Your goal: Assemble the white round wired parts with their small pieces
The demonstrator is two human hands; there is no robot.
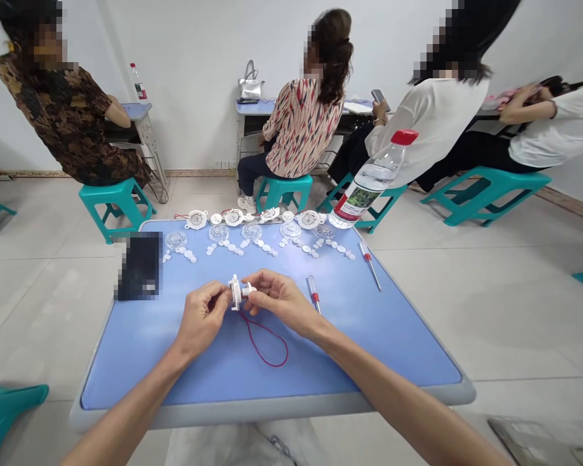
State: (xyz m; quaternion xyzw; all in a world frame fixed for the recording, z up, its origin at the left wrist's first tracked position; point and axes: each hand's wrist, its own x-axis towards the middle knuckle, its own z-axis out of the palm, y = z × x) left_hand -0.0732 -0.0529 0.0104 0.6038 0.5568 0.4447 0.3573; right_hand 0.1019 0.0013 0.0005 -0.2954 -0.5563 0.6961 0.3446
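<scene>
So the part (235, 293) is white, looks like plastic, pretty flat and turned nearly edge-on, with little tabs poking out at the rim. It's held over the near-middle of the blue counter (199, 382). Left hand's (201, 317) grip is pinching its left side; right hand's (278, 299) grip has thumb and fingers around the small white knob (248, 290) on the other side. A thin red cord (287, 353) loops out below.
</scene>
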